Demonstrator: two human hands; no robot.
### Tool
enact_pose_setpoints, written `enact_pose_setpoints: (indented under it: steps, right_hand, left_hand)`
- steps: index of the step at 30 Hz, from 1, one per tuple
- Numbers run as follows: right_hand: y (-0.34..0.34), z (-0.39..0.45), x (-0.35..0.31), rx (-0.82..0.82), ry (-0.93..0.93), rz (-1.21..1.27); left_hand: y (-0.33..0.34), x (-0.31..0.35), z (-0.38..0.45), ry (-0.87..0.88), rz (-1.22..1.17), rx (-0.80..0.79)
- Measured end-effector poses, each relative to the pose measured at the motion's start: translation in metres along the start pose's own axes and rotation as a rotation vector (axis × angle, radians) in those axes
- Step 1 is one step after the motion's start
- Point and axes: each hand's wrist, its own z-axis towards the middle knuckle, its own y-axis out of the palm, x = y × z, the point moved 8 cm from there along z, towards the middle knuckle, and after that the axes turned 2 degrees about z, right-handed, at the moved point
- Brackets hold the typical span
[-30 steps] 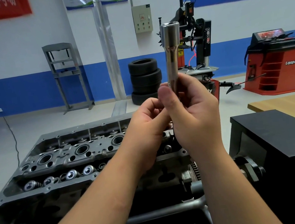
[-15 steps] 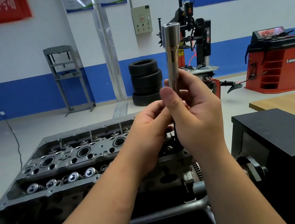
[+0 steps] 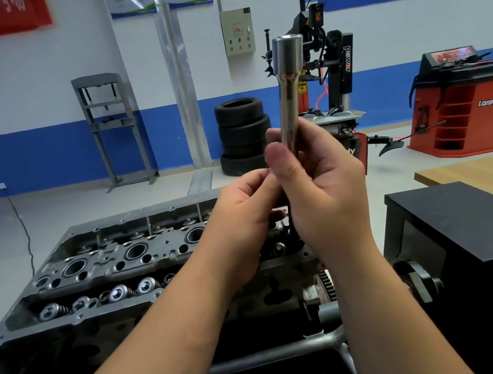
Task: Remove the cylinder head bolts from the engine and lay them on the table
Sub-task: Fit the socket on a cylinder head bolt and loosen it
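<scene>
The right hand (image 3: pixel 321 185) is curled round the lower part of a long, polished silver metal socket tool (image 3: pixel 289 92), which stands upright with its wider cylindrical end at twelve o'clock above the knuckles; thumb and fingers wrap the narrow shaft. The left hand (image 3: pixel 243 216) sits touching the right hand at its nine o'clock, fingers bent inward toward the base of the tool, pinching something there that the right hand hides; what it holds cannot be told. Below and behind both hands lies the grey cast-metal cylinder head of the engine (image 3: pixel 108 269), stretching from the hands toward eight o'clock, its top face open, with round bores in a row and a line of shiny valve springs (image 3: pixel 118 295) along the near edge. No bolt can be made out clearly on the head; its right end is covered by the hands. At three o'clock from the hands stands a black box-shaped cabinet (image 3: pixel 465 219), and beyond it, toward two o'clock, the corner of a light wooden table (image 3: pixel 474 173). Farther back, at twelve o'clock, a stack of black tyres (image 3: pixel 243 136) rests on the floor beside a black tyre-changing machine (image 3: pixel 340 72); an orange wheel balancer (image 3: pixel 466 111) stands at two o'clock, and a grey steel press frame (image 3: pixel 113 126) at ten o'clock against the blue-and-white wall.
</scene>
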Motion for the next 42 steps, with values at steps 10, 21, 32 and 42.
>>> enact_pose_setpoints:
  steps: [10,21,32,42]
  right_hand:
    - [-0.002,-0.002,0.003,0.037,0.018,0.068]
    - [-0.006,-0.002,0.000,0.081,0.003,-0.017]
    - [-0.002,0.001,-0.001,-0.025,0.041,-0.003]
    - [-0.009,0.001,0.004,0.015,0.040,-0.042]
  left_hand:
    - [0.003,-0.002,0.001,0.023,-0.003,-0.054]
    - [-0.004,-0.001,0.001,0.060,-0.001,0.024]
    - [-0.002,-0.002,0.001,0.019,0.045,0.012]
    - [0.000,-0.002,0.002,0.010,0.006,0.009]
